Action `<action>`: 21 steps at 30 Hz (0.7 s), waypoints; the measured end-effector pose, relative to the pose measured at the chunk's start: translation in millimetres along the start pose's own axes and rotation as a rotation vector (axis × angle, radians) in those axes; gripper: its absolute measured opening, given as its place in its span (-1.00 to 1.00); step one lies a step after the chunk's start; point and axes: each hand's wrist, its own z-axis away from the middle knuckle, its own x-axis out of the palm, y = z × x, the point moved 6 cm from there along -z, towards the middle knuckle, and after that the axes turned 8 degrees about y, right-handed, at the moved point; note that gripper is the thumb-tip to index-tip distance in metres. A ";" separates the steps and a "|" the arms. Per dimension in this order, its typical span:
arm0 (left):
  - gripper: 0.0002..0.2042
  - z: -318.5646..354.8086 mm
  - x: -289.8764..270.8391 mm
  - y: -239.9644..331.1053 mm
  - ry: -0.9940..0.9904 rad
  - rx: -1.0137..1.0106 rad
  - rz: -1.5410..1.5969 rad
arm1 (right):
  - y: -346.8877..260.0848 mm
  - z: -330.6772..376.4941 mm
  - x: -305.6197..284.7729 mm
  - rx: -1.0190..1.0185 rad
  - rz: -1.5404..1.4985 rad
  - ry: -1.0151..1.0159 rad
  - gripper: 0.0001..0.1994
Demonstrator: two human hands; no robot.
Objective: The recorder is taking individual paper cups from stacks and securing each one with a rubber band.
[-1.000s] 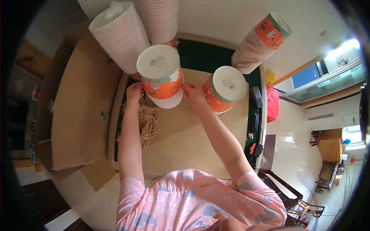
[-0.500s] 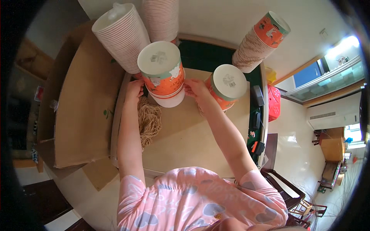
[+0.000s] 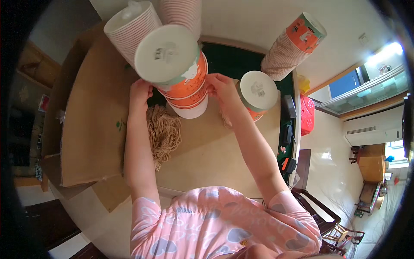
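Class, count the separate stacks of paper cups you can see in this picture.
5: one between the hands, one short stack right of it, two at the back left, one back right. Others may be hidden.

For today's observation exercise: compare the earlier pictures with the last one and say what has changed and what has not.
The stack of orange paper cups between the left hand and right hand has come up toward the camera, both hands still gripping its sides. The second capped stack, the bundle of twine and the tall cup stacks behind stayed put.
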 end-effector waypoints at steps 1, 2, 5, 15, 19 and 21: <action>-0.93 3.3 -1.4 8.6 -0.007 0.036 0.075 | -14.4 4.4 5.3 -0.078 -0.023 -0.027 -0.89; -0.88 6.4 -2.4 15.7 -0.015 0.071 0.149 | -24.2 10.6 6.1 -0.072 -0.025 -0.024 -0.89; -0.60 -6.8 -33.3 1.8 -0.247 0.310 0.539 | -58.1 57.7 30.8 -0.058 -0.129 -0.232 -0.90; -0.80 60.2 -81.3 -146.8 -0.058 0.244 -0.564 | 33.8 194.4 -69.2 -0.314 0.662 -0.337 -0.90; -0.73 79.1 -61.3 -156.9 0.033 0.112 -0.835 | 73.1 225.1 -97.2 -0.508 0.955 -0.232 -0.87; -0.72 75.3 -65.4 -174.3 0.041 0.200 -0.892 | 87.2 232.1 -105.6 -0.505 1.024 -0.190 -0.87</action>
